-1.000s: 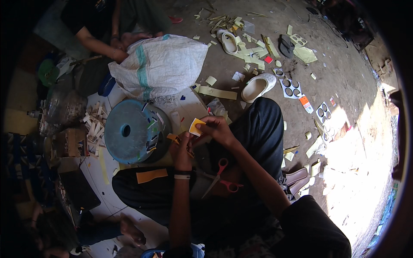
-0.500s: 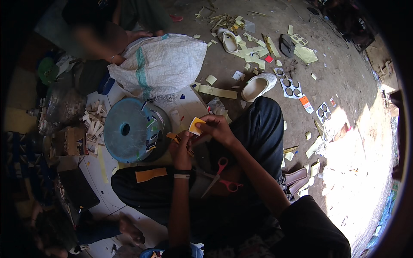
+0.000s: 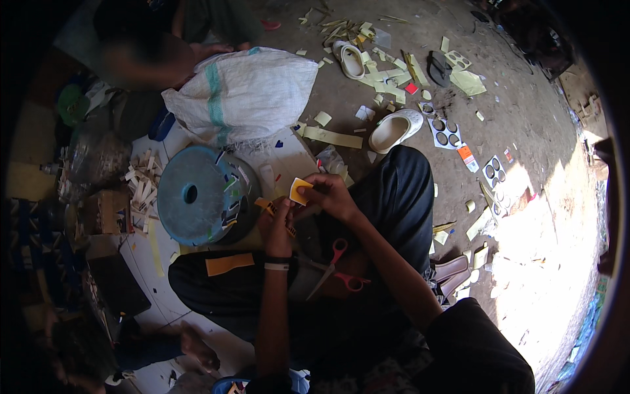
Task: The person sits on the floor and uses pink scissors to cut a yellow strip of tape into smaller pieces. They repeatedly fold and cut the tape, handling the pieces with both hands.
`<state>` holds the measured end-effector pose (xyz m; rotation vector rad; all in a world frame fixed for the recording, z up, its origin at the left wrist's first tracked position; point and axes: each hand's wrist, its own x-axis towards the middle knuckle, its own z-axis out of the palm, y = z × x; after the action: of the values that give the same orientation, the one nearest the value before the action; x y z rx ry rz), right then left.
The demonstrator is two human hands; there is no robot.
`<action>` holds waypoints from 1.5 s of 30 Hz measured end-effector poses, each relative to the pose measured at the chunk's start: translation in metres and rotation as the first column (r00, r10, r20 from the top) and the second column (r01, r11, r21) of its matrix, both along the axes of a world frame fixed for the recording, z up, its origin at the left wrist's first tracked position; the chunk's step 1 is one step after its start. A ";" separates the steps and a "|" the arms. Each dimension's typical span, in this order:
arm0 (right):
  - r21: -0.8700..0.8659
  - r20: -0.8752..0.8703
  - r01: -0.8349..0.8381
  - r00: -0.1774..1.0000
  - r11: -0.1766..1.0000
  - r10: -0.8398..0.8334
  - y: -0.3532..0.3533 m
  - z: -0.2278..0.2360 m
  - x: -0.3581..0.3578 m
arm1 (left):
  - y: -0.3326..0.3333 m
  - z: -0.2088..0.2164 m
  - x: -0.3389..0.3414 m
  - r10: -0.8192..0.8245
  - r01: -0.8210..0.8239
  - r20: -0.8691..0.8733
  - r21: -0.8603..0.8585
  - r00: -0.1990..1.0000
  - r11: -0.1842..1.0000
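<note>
Above my lap, my right hand (image 3: 333, 197) pinches a small yellow sticker-like piece with a white border (image 3: 300, 191) between thumb and fingers. My left hand (image 3: 278, 231) is closed just below and to the left, its thumb at the lower edge of that piece. An orange strip with black marks (image 3: 266, 205) sticks out from the left hand's fingers. Scissors with pinkish-red handles (image 3: 333, 268) lie partly spread on my lap, beneath the hands. On my left thigh rests a plain orange strip (image 3: 230, 264).
A round blue plastic tub (image 3: 177, 203), with coloured scraps stuck on it, stands left of my hands. Beyond it lies a white woven sack (image 3: 252, 92) beside another person (image 3: 144, 59). Pale shoes (image 3: 395, 130) and paper scraps (image 3: 387, 82) litter the floor ahead.
My hands and the yellow piece stay almost in place. By the sack, the other person's arm has shifted and the sack's upper edge sits slightly higher.
</note>
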<state>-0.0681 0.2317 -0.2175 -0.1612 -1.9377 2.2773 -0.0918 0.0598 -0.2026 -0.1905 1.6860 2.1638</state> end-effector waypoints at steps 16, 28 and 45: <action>0.085 -0.135 -0.154 0.977 0.984 0.164 -0.004 0.016 0.007 | 0.004 0.000 -0.002 0.009 -0.012 0.036 0.063 0.999 0.998; 0.252 -0.080 -0.025 0.996 0.967 0.046 -0.007 0.012 0.007 | 0.002 0.004 -0.003 -0.031 0.019 0.084 0.142 0.996 0.990; 0.426 -0.227 0.121 0.974 0.897 -0.023 -0.013 0.025 0.011 | 0.001 0.005 -0.002 -0.009 0.002 0.091 0.079 0.996 0.997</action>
<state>-0.0574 0.2191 -0.1923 0.0652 -2.2153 1.6725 -0.0940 0.0610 -0.1981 -0.2580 1.5461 2.1789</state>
